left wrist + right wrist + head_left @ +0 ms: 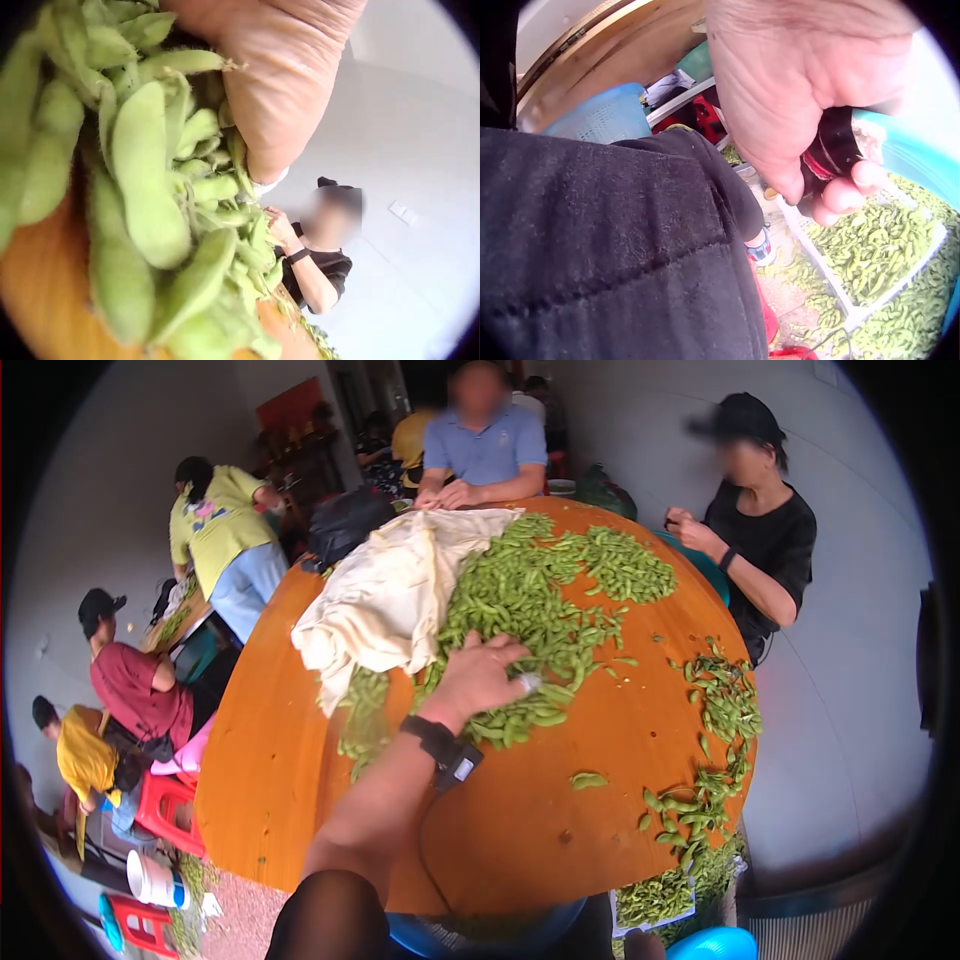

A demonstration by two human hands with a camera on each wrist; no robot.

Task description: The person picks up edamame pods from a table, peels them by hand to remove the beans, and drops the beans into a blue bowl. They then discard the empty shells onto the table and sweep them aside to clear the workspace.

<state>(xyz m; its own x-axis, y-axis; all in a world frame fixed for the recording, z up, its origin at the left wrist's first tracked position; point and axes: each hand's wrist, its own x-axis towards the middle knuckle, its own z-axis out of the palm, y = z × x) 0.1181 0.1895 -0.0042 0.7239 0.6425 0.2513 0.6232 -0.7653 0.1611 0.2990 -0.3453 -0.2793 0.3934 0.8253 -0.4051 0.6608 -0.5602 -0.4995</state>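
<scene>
On the round wooden table point(540, 820) lies a large heap of green soybean pods point(520, 580). My left hand point(480, 675) rests on the near part of this heap, fingers spread over the pods, with a white wrapping on the thumb. Close up in the left wrist view, plump fuzzy pods point(150, 172) lie beside the palm. Low at my side, my right hand point(780, 90) curls its fingers round a dark object with a red band point(832, 146); its kind is hidden by the grip.
A cream cloth point(380, 590) covers the heap's left side. Loose leafy pods point(715, 710) line the table's right edge. Below stand a white crate point(821, 266) of pods and a blue basket point(604, 112). One person point(485, 450) sits opposite, another point(765, 520) at right.
</scene>
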